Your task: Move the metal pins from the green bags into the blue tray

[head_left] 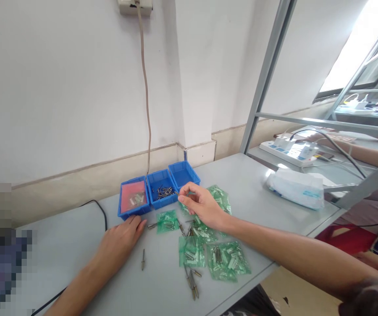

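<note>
My right hand (202, 205) is closed in a pinch just right of the middle blue bin (162, 202). A small thin metal piece (176, 193), only its tip showing, sticks out of its fingertips toward the bin. Dark metal screws or pins (165, 192) lie in that bin. My left hand (126, 232) rests on the table, fingers laid against the front of the left blue bin (133, 212), holding nothing visible. Green plastic bags (192, 251) of metal parts lie below my right hand. Loose rivet-like pins (192, 283) lie at the front, and a single pin (143, 260) lies apart.
A third blue bin (184, 173) stands at the back right. The left bin holds a pink sheet (133, 193) and a clear bag. A white soft packet (296, 188) lies by the metal frame (268, 61). Another person's arm (356, 144) reaches over the adjoining table near a power strip (286, 153).
</note>
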Tool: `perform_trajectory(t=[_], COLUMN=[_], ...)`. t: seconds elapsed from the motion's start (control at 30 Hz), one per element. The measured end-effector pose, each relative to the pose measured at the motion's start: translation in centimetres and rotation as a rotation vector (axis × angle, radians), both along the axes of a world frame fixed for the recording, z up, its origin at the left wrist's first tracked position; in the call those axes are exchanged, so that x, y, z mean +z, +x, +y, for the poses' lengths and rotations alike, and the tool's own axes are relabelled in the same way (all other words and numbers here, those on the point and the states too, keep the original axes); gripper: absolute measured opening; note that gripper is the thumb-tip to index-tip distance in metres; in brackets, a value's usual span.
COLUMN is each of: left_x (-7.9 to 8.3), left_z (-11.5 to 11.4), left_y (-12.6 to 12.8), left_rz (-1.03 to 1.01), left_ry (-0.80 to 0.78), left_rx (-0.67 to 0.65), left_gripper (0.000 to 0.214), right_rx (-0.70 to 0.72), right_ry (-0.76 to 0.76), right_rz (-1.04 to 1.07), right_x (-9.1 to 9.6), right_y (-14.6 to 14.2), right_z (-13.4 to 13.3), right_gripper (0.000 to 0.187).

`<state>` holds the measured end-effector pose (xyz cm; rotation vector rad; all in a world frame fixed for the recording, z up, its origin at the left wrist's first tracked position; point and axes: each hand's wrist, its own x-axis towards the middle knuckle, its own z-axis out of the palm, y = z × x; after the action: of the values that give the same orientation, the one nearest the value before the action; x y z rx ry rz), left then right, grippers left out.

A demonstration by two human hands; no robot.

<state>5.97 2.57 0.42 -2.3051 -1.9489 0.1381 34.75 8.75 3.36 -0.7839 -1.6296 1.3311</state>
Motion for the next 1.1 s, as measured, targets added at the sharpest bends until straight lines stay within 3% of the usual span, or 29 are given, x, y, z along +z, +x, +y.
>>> perform_trajectory(t=[0.33, 0.7, 1.1], left_x=[-0.1, 0.3, -0.7], left_z=[-0.1, -0.2, -0.1], left_y=[-0.1, 0.0, -0.8], left_rz=[-0.002, -0.028, -0.042], left_ry=[0.007, 0.007, 0.045], left_rx=[0.016, 0.006, -0.037], left_gripper=[0.042, 0.037, 0.039], right_rx=[-0.028, -0.011, -0.009], right_ry=[-0.065, -0.061, -0.054], right_rz=[0.0, -0.015, 0.054], right_x=[0.7, 0.3, -0.2], right_y=[0.0, 0.0, -0.2], right_z=[-0.2, 0.1, 0.1], right_gripper=[0.035, 0.038, 0.028])
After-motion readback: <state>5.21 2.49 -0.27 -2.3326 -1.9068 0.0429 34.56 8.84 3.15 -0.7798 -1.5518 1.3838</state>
